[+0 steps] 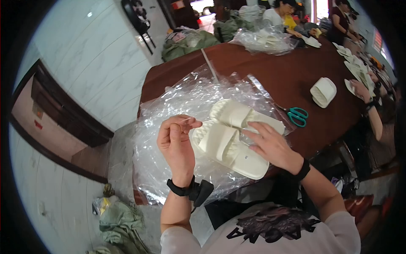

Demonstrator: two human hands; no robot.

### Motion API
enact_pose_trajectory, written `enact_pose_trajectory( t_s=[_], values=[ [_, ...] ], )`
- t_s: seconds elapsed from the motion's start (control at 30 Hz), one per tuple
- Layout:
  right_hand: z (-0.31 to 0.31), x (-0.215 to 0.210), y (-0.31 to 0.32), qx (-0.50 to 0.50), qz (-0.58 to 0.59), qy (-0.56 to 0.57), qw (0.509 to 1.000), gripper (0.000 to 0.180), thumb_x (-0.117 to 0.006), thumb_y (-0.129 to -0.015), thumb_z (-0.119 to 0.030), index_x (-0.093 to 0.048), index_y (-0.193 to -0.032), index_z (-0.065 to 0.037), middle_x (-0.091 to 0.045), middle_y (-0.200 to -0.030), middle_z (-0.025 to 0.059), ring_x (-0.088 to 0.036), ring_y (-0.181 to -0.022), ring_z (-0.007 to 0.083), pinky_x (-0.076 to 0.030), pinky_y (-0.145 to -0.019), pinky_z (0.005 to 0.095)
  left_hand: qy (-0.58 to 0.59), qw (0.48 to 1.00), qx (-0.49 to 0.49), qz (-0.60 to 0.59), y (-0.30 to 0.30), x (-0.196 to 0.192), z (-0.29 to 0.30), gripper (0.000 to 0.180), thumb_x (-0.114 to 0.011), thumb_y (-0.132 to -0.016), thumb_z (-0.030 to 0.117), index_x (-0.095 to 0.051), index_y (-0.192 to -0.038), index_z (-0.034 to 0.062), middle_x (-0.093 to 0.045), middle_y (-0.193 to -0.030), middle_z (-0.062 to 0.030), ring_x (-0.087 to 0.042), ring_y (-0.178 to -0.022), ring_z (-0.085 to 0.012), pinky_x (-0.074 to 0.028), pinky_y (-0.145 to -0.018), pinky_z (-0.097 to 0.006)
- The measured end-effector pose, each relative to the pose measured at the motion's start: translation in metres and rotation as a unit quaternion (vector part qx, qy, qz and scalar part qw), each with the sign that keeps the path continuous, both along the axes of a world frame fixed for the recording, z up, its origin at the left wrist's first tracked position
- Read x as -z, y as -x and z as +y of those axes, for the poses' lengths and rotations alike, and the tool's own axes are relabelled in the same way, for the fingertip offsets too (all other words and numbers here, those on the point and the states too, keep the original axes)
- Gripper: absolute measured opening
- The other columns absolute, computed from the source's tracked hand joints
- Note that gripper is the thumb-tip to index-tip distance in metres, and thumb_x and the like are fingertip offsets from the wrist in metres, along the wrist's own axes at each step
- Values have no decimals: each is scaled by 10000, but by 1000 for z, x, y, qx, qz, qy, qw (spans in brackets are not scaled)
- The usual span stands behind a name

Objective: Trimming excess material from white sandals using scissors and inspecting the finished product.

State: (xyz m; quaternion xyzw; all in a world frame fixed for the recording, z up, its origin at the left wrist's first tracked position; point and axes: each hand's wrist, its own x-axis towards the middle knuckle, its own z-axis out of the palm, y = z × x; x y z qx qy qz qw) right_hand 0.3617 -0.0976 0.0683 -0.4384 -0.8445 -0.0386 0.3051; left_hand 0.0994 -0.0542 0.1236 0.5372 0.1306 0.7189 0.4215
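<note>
Two cream-white slippers lie side by side on a pile of clear plastic bags point(158, 139). The nearer slipper point(249, 163) points its heel toward my body, and the farther slipper point(270, 122) rests just beyond it. Over the heel halves of the pair, my right hand point(272, 146) is spread, its fingertips at the slippers. My left hand point(176, 137) is raised left of the toe ends with thumb and fingers pinched together. A thin whitish sliver shows at those fingertips, too small to name.
Teal-handled scissors point(297, 117) and another cream slipper point(323, 92) lie on the brown table point(292, 72) to the right. More bagged slippers point(268, 40) are at the far end. A co-worker's hand point(361, 90) handles slippers at the right edge; other people sit beyond.
</note>
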Motion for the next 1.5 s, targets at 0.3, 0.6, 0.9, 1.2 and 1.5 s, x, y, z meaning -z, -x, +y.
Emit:
enact_pose_trajectory(
  t_s=[0.3,0.6,0.9,1.2,1.5],
  values=[
    [-2,46,15,14,-3,100,995,433,-670,-841,-123,-610,-1267,-79,-453,-1423,175,-448,-1284,377,-385,-1080,472,-61,964,-258,16,140,-29,-67,224,-483,-1056,183,-616,-1070,5,-671,-1105,-126,-658,-1030,-228,-521,-977,-378],
    [1,48,17,-4,19,144,989,417,-574,-864,-36,-596,-1280,-36,-467,-1441,185,-424,-1327,392,-328,-1122,476,108,874,-472,47,351,42,-60,238,-530,-1034,164,-654,-1074,-36,-700,-1067,-129,-686,-1024,-237,-543,-920,-335],
    [3,53,13,44,7,179,983,348,-559,-888,-51,-598,-1227,23,-475,-1435,225,-422,-1336,425,-309,-1128,500,306,851,-414,102,453,171,26,267,-574,-1011,200,-670,-1070,-42,-717,-1019,-111,-713,-939,-223,-559,-834,-313],
    [1,47,24,35,16,159,987,308,-566,-864,-37,-614,-1160,29,-515,-1386,240,-457,-1296,446,-338,-1107,500,342,850,-346,203,454,192,111,226,-564,-1004,146,-686,-1063,-36,-725,-988,-105,-716,-871,-188,-557,-773,-282],
    [-3,43,16,62,17,163,985,389,-616,-808,-105,-649,-1190,-39,-518,-1400,208,-461,-1301,431,-369,-1092,484,327,832,-324,310,455,173,126,380,-546,-981,146,-581,-1345,43,-631,-1286,-106,-695,-942,-184,-541,-798,-309]
  ],
)
